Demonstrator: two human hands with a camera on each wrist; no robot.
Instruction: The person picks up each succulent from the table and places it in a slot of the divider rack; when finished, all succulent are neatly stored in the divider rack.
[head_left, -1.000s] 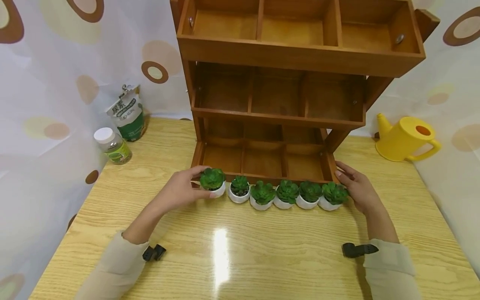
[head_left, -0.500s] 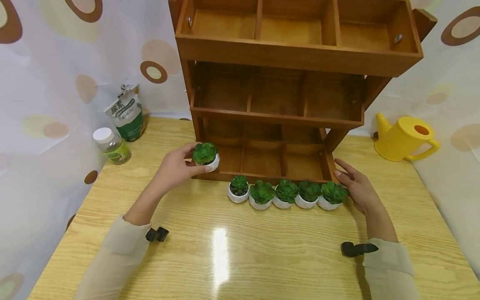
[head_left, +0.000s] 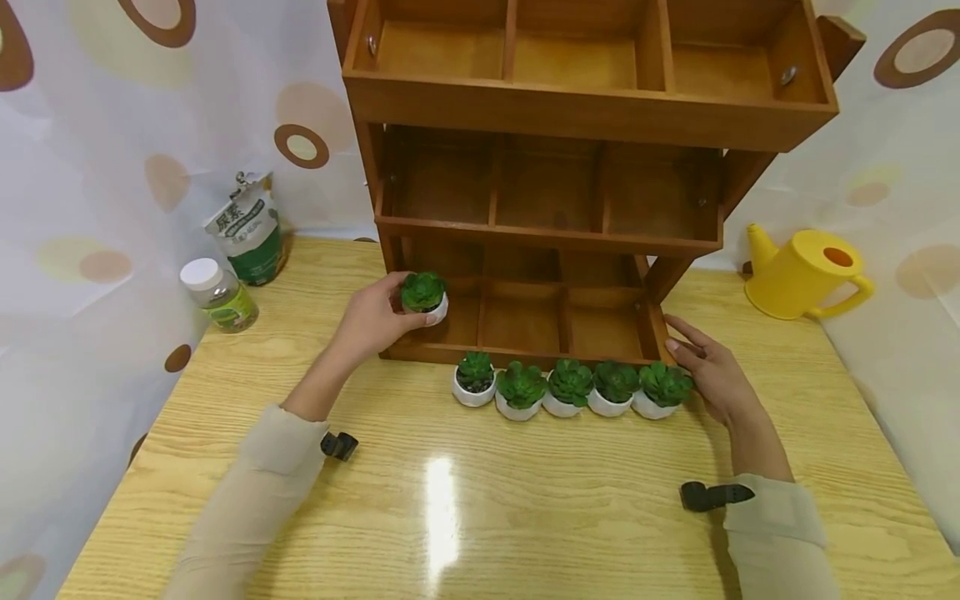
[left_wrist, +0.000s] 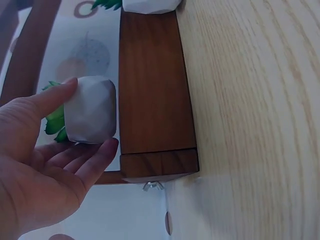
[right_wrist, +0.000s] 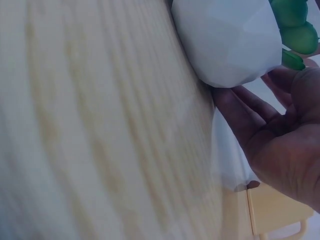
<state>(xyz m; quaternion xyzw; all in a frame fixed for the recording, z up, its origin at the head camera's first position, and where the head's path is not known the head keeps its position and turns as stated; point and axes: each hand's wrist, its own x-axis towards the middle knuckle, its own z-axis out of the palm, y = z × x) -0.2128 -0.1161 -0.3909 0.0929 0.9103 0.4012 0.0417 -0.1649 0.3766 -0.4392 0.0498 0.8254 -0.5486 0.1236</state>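
In the head view my left hand (head_left: 369, 321) holds a potted succulent (head_left: 424, 295) between thumb and fingers, over the left compartment of the lowest tier of the brown wooden shelf (head_left: 592, 107). From the left wrist view, the white faceted pot (left_wrist: 91, 110) is gripped on its sides, level with the tier's front board (left_wrist: 156, 82). My right hand (head_left: 712, 367) touches the right end of that tier with its fingertips, its fingers loosely extended. Beside it stands the rightmost potted succulent (head_left: 664, 390). In the right wrist view this white pot (right_wrist: 232, 42) overlaps my fingers.
Several potted succulents (head_left: 521, 392) stand in a row on the wooden table (head_left: 375, 517), along the shelf's front. At the back left are a white-capped jar (head_left: 225, 300) and a green-and-white pouch (head_left: 251, 233). A yellow watering can (head_left: 802, 279) stands at the back right.
My left hand has lifted the leftmost succulent from the row, carried it back over the lowest tier, then shifted it slightly right. The right hand stays at the tier's end.
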